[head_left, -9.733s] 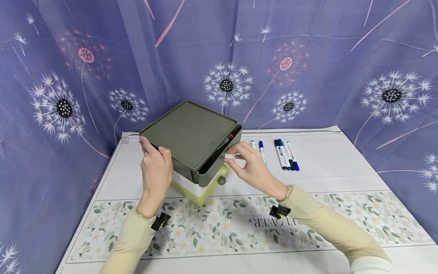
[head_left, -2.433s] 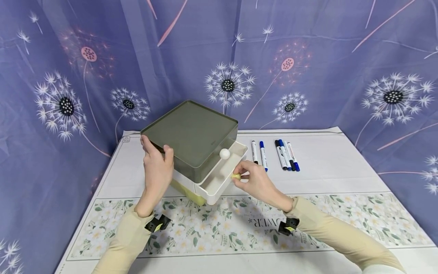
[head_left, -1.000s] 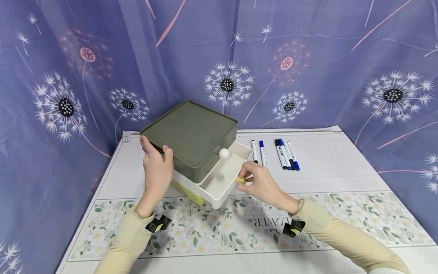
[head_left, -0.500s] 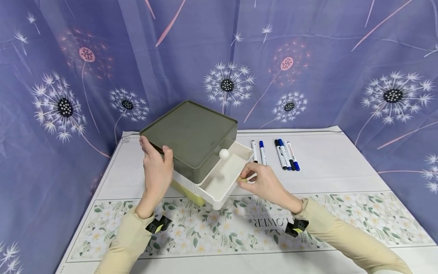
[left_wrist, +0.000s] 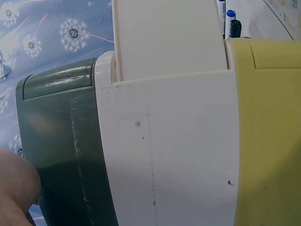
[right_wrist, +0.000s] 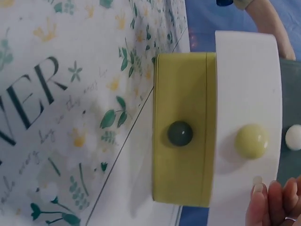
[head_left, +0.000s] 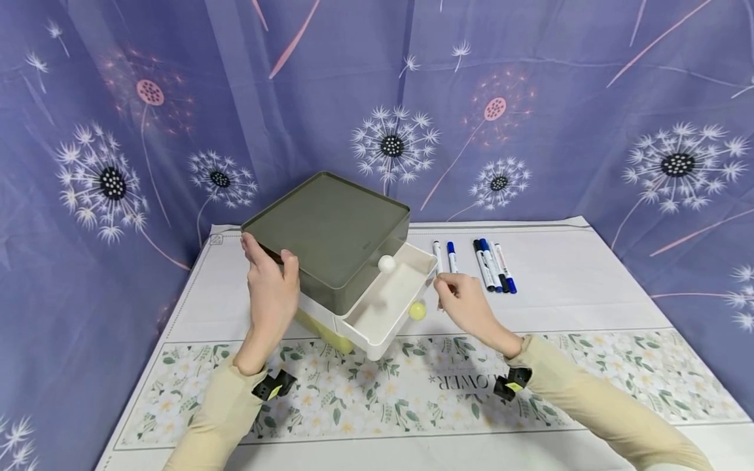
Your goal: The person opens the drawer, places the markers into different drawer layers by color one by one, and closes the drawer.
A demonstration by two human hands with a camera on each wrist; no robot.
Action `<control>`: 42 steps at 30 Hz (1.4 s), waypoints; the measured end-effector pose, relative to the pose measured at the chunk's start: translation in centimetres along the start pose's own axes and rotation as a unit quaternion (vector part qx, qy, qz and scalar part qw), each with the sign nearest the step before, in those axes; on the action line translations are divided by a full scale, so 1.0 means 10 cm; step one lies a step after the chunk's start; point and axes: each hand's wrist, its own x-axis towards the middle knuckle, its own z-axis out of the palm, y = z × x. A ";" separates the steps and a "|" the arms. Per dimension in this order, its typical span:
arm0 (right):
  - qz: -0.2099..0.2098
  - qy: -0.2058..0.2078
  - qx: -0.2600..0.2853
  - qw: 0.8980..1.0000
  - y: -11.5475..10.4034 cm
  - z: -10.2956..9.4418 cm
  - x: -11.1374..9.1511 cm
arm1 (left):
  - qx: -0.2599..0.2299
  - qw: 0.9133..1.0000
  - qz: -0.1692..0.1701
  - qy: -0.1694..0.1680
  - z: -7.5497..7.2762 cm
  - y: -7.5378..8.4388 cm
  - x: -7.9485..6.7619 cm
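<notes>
A desktop drawer box with a dark green top tier (head_left: 330, 229), a white middle tier (left_wrist: 164, 141) and a yellow bottom tier (right_wrist: 183, 94) stands turned at an angle on the table. My left hand (head_left: 268, 297) rests against the green tier's side, with the thumb at its top edge. The white drawer (head_left: 385, 304) is pulled out, and its visible inside is bare. Just off its yellow knob (head_left: 417, 311) is my right hand (head_left: 465, 301), fingers bent and holding nothing that I can see. A white knob (head_left: 386, 263) marks the closed green drawer.
Beside the right hand lie a black-capped marker (head_left: 437, 252) and a blue-capped marker (head_left: 451, 255), partly covered by it. A group of several markers (head_left: 491, 265) lies farther right. A purple flowered curtain (head_left: 389, 85) hangs behind the white table cover (head_left: 565, 281).
The green drawer, ajar with a red-capped pen visible in the first frame, was pushed in. The white drawer was drawn out. My right hand has now released the yellow knob and moved right.
</notes>
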 end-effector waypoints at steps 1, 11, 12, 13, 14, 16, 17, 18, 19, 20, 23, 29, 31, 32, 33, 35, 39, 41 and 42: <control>0.008 0.000 -0.003 1.000 0.02 0.00 0.01 | 0.000 1.000 -0.001 -0.001 0.00 0.00 0.00; 0.029 0.000 -0.021 0.999 0.28 0.01 0.11 | -0.002 1.000 0.000 0.001 0.01 0.00 0.00; 0.033 -0.003 -0.026 0.999 0.30 0.01 0.12 | -0.001 1.000 -0.001 0.001 0.01 0.00 0.00; 0.038 -0.007 -0.033 0.999 0.33 0.01 0.14 | 0.000 1.000 0.000 0.001 0.01 0.00 0.00; 0.043 -0.011 -0.041 0.998 0.35 0.01 0.16 | 0.000 1.000 0.000 0.001 0.01 0.00 0.00; 0.052 -0.017 -0.057 0.997 0.40 0.01 0.20 | 0.000 1.000 0.001 0.001 0.01 0.00 0.00; 0.052 -0.019 -0.067 0.996 0.43 0.01 0.22 | 0.000 1.000 0.002 0.002 0.01 0.00 0.01; 0.053 -0.021 -0.078 0.995 0.46 0.02 0.24 | 0.001 1.000 0.002 0.002 0.01 0.00 0.01; 0.052 -0.024 -0.088 0.994 0.49 0.02 0.25 | 0.000 1.000 0.003 0.003 0.01 0.00 0.01; 0.052 -0.028 -0.097 0.994 0.52 0.03 0.27 | 0.000 1.000 0.003 0.003 0.00 0.00 0.01; 0.044 -0.047 -0.123 0.990 0.60 0.06 0.31 | 0.002 1.000 0.003 0.002 0.01 0.00 0.00; 0.049 -0.065 -0.148 0.986 0.64 0.12 0.37 | 0.002 1.000 -0.001 -0.001 0.01 0.00 -0.01; 0.049 -0.060 -0.156 0.985 0.64 0.13 0.39 | 0.001 1.000 -0.003 -0.001 0.00 0.00 -0.01; 0.050 -0.057 -0.160 0.984 0.64 0.14 0.40 | 0.000 1.000 -0.003 -0.001 0.00 0.00 -0.01; 0.052 -0.055 -0.165 0.983 0.64 0.14 0.41 | 0.000 1.000 -0.003 -0.002 0.00 0.00 -0.02; 0.059 -0.055 -0.176 0.981 0.66 0.15 0.41 | -0.001 1.000 -0.003 -0.003 0.01 0.00 -0.02; 0.067 -0.065 -0.188 0.978 0.69 0.17 0.41 | -0.001 1.000 -0.001 -0.002 0.01 0.00 -0.02; 0.070 -0.069 -0.190 0.977 0.71 0.19 0.41 | 0.000 1.000 0.000 0.001 0.01 0.00 -0.02; 0.071 -0.070 -0.191 0.976 0.72 0.19 0.41 | 0.001 1.000 0.000 0.003 0.01 0.00 -0.02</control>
